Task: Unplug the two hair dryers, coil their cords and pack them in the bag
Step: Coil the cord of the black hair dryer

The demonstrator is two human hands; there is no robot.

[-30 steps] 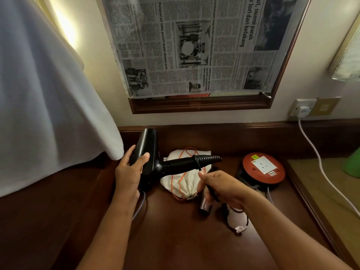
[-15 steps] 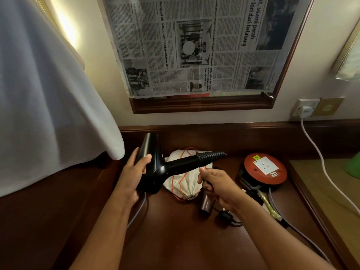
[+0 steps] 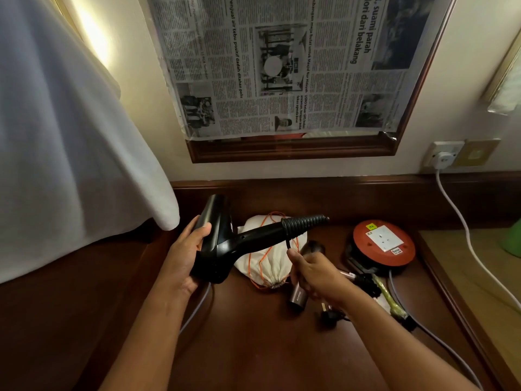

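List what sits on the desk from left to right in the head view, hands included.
Left hand → black hair dryer → white drawstring bag → right hand → red extension reel → white cable.

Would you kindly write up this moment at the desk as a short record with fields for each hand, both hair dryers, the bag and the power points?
left hand: left hand grips the body of the black hair dryer, held above the desk
right hand: right hand pinches the black cord below the ribbed handle end
second dryer: small brown hair dryer lies on the wooden desk, partly behind the right hand
bag: white drawstring bag with orange cord lies behind the black dryer
power: red extension reel, socket empty; white plug in the wall socket
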